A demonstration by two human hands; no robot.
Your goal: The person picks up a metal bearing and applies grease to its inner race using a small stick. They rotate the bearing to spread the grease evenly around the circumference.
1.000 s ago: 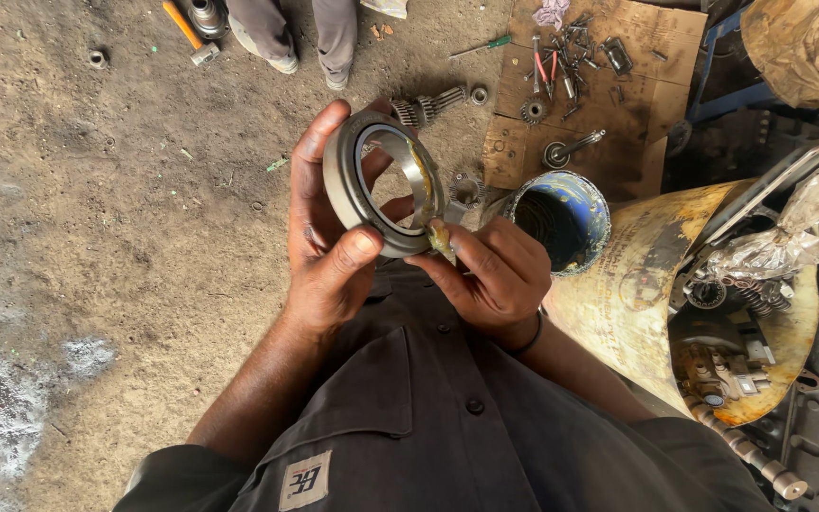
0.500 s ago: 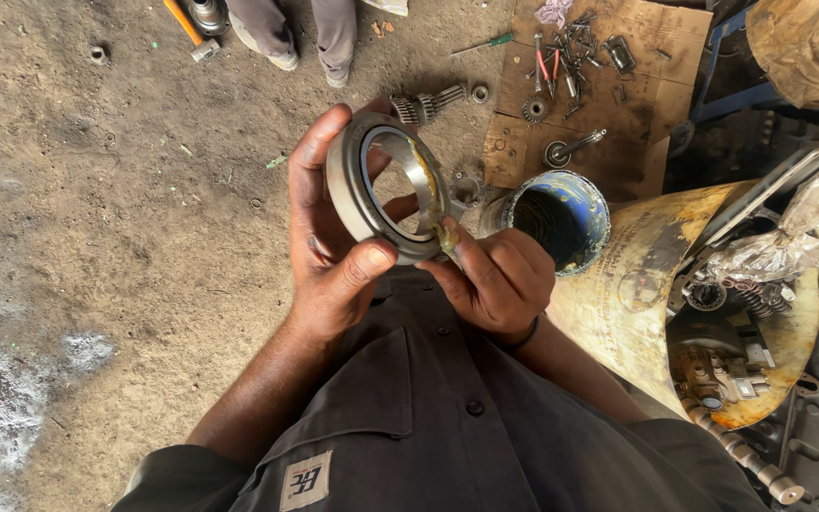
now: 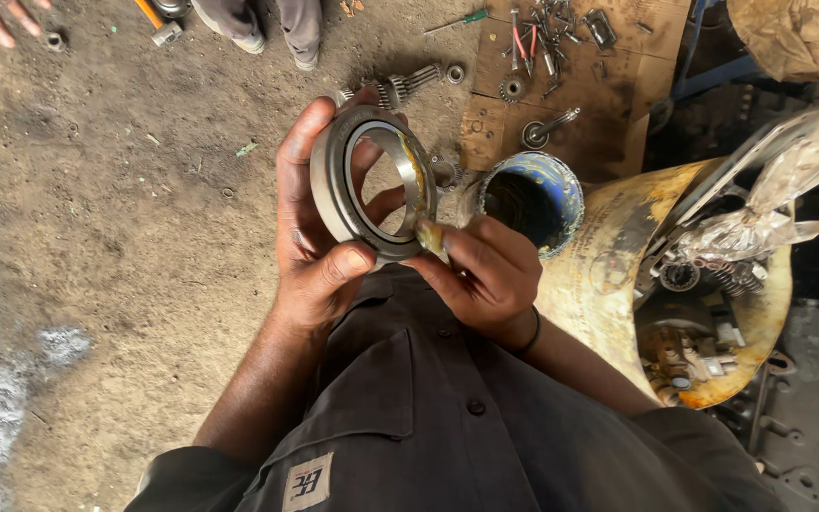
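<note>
Above your lap, over the dirt floor [image 3: 97, 237], little differs from a moment ago: the bearing ring [image 3: 372, 185] sits almost as it did, tilted slightly more on edge, and both hands keep their places. Your left hand [image 3: 310, 237] grasps the ring, fingers curled behind its far rim and thumb pressed on the near lower rim, palm turned toward you, forearm rising from your left. Your right hand [image 3: 485, 275] is half clenched, fingertips pinched on a small greasy piece [image 3: 431, 237] touching the ring's lower right edge, wrist bent inward. Just beyond it stands a blue can [image 3: 561, 190], beside a yellow drum [image 3: 618, 275].
</note>
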